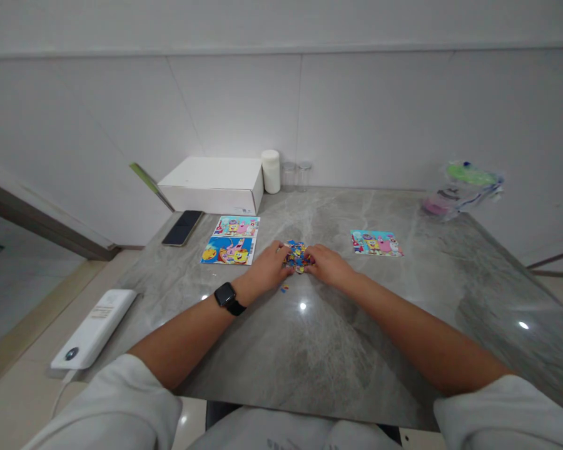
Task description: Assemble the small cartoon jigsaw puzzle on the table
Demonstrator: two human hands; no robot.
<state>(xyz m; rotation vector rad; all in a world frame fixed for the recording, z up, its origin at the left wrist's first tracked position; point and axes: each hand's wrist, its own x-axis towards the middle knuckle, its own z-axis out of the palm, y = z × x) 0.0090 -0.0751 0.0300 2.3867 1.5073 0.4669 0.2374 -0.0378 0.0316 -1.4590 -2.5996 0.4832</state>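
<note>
A small heap of colourful puzzle pieces (pixel 296 256) lies on the grey marbled table (pixel 309 350), between my two hands. My left hand (pixel 271 265), with a black watch on its wrist, curls its fingers against the heap's left side. On the right side, my right hand (pixel 327 264) has its bent fingers pressed to the pieces. Near my left hand, a few loose pieces (pixel 284 289) lie just below the heap. A cartoon picture sheet (pixel 229 250) rests left of my hands, and a finished-looking cartoon picture (pixel 376 243) lies flat to the right.
Toward the back left stand a white box (pixel 211 184), a white cylinder (pixel 271 172) and two clear jars (pixel 296 177). A phone (pixel 182 228) and a white power bank (pixel 94 328) are at the left. A plastic bag (pixel 462 190) sits back right.
</note>
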